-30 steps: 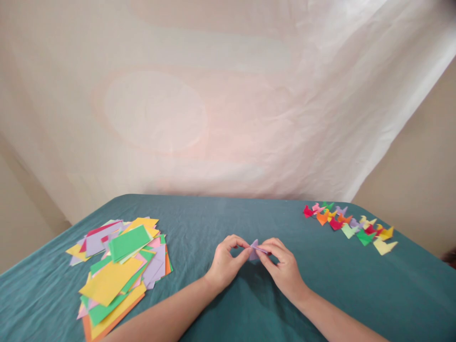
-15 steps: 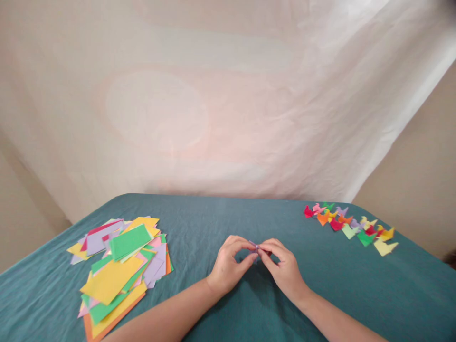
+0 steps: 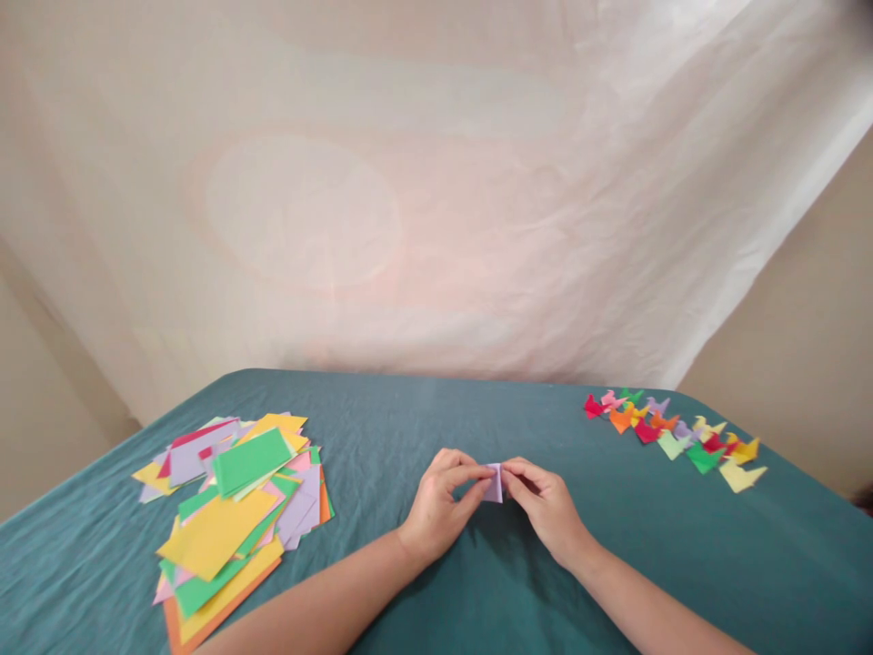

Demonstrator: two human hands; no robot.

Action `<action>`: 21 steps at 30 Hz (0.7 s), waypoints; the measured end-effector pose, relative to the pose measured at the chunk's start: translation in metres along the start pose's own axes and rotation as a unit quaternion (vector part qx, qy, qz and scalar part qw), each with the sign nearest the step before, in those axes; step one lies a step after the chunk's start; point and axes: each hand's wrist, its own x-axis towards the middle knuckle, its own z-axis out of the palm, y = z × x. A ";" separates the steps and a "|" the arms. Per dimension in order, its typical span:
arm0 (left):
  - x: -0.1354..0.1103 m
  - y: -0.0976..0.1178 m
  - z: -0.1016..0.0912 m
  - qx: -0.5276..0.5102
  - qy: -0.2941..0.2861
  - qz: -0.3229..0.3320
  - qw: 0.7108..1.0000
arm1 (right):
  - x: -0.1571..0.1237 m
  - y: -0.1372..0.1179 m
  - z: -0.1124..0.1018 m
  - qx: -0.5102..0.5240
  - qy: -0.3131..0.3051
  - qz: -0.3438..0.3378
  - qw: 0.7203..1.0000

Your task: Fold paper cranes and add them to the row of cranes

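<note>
Room lay along the far edge of the teal-covered table (image 3: 409, 414).
Beyond the left hand (image 3: 442, 505) and right hand (image 3: 546, 511), which blocked the middle, a way led from the heaped paper sheets (image 3: 222, 528) near the left edge to the folded paper birds (image 3: 647, 433) near the far right corner; a pale hanging sheet (image 3: 436, 209) closed the far side.

Just one head cam here, looking forward and down across the tabletop (image 3: 382, 428) at a pale hanging sheet (image 3: 450, 209).
</note>
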 end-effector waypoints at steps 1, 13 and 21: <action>0.000 0.001 0.000 -0.001 -0.003 0.002 1.000 | 0.000 0.001 0.000 0.018 -0.002 0.013 1.000; -0.001 0.005 -0.003 -0.045 -0.022 0.003 0.999 | 0.002 0.018 -0.002 0.128 0.025 0.090 0.987; 0.000 0.008 -0.003 -0.055 -0.003 -0.014 0.998 | 0.000 0.003 0.001 0.030 0.002 0.030 0.999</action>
